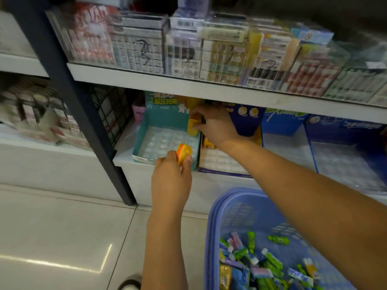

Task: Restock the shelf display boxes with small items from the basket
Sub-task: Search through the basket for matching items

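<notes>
A teal display box with a clear cell tray stands on the lowest shelf. My left hand is at the box's front edge, holding a small yellow and orange item. My right hand reaches under the shelf board to the box's right wall and grips another yellow item. To the right, a purple-edged display box holds rows of small white pieces. The blue plastic basket sits on the floor at lower right with several small wrapped items in green, blue and pink.
A dark metal upright runs diagonally left of the teal box, with a black wire grid behind it. Blue display boxes continue to the right. The shelf above carries clear cases of packaged goods. Pale floor tiles lie at lower left.
</notes>
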Motion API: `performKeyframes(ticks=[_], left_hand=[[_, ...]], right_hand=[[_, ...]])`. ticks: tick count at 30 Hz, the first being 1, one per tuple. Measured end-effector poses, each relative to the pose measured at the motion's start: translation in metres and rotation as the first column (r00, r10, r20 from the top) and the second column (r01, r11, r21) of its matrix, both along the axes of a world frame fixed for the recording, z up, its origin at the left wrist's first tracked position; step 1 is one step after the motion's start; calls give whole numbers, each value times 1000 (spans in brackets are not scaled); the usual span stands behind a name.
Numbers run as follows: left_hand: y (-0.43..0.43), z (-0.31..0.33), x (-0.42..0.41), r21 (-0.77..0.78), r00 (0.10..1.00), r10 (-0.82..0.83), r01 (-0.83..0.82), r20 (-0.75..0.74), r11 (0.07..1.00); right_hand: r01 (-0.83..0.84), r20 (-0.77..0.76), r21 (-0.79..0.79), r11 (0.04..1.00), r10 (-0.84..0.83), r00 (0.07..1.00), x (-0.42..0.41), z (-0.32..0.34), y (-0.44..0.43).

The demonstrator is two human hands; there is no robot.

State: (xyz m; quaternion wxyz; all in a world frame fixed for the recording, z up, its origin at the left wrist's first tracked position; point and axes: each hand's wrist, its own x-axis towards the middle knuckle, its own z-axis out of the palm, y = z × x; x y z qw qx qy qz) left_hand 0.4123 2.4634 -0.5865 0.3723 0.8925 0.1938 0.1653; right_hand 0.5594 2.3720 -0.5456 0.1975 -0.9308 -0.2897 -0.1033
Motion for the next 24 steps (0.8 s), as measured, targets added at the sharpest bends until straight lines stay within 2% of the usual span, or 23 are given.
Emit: performKeyframes(ticks=[3, 9, 11, 15, 17, 19, 20, 22, 24], left_hand=[[2, 2, -1, -7, 1000, -17, 17, 7, 1000], [5, 3, -3, -38, 999, -39, 40, 26, 998], [7, 4, -3, -70, 998, -31, 36, 58, 997], [7, 6, -4, -186, 990, 0, 27, 140, 982], [6, 9, -6, -254, 984, 27, 19, 175, 967], [6, 14, -7, -306, 978, 35, 29, 203, 952], [7, 16, -7, -334, 977, 23, 51, 214, 941], [8, 19, -5, -387, 972, -20, 112, 235, 915], [9, 21, -5, -395, 968, -56, 152, 244, 906]], right_hand=[[30, 39, -28, 999, -29, 999, 8, -4, 3], [7, -3, -77, 997, -7, 1000, 13, -3, 8], [7, -12, -114, 993, -8, 1000, 13, -3, 8], [-6, 2, -306, 952, 7, 1000, 8, -4, 13], [13, -4, -318, 948, -15, 1000, 3, 3, 16], [15, -120, -154, 988, -34, 992, -7, 17, 16], [9, -229, 10, 1000, -6, 974, -14, 25, 13], [-37, -492, 348, 937, 216, 843, -34, 38, 5], [-134, -580, 420, 897, 380, 721, -51, 45, -4]])
